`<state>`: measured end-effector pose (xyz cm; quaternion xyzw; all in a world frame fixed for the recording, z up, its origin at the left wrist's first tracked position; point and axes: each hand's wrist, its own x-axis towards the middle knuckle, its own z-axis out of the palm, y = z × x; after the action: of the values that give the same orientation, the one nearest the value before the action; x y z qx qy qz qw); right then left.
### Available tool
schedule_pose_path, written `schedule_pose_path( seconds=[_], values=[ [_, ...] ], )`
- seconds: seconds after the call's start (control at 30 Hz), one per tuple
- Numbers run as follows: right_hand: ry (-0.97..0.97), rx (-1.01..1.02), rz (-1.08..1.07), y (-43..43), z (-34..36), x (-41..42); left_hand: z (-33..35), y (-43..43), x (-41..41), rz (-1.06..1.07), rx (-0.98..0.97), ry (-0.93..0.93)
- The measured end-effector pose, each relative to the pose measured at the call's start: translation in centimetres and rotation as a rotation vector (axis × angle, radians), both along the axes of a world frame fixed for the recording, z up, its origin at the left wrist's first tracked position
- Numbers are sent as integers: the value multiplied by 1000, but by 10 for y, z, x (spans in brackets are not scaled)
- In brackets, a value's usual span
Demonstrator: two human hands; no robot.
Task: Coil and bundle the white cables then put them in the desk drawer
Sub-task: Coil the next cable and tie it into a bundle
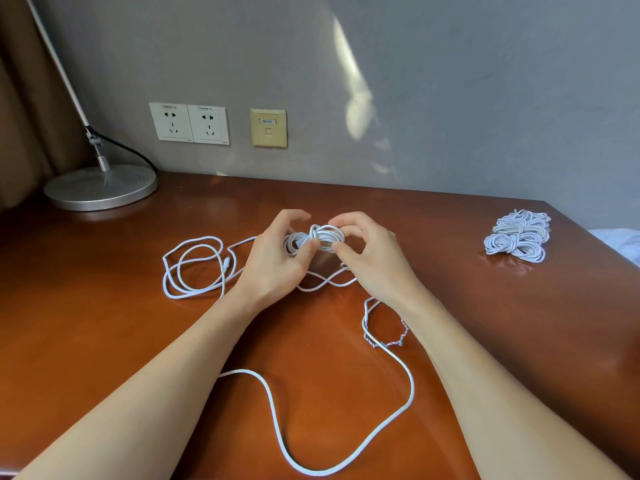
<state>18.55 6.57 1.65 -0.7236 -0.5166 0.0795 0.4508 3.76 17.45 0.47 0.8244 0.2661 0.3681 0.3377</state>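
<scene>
A small coil of white cable is held above the middle of the wooden desk. My left hand pinches its left side, thumb and fingers closed on the loops. My right hand grips its right side. A loose white cable lies in loops on the desk to the left. Another loose white cable trails in a big curve toward the near edge between my forearms. A pile of bundled white cables rests at the far right of the desk. No drawer is in view.
A metal desk lamp base stands at the back left with its white arm leaning up left. Two wall sockets and a beige data port sit on the grey wall. A braided bracelet hangs at my right wrist.
</scene>
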Motion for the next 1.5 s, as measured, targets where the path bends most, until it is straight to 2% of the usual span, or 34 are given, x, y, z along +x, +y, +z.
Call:
schedule_pose_path(
  seconds=[0.13, 0.63, 0.97, 1.27, 1.5],
  values=[
    [-29, -7, -9, 0, 0, 0, 2, -3, -1, -43, 79, 11],
    [95, 94, 57, 2, 2, -2, -3, 1, 6, -4, 142, -54],
    [16, 3, -58, 9, -6, 3, -4, -4, 8, -22, 188, 8],
    [82, 4, 15, 2, -1, 8, -1, -7, 7, -15, 147, 9],
    [74, 6, 57, 2, -1, 8, 0, -4, 5, 3, -13, -4]
  ],
)
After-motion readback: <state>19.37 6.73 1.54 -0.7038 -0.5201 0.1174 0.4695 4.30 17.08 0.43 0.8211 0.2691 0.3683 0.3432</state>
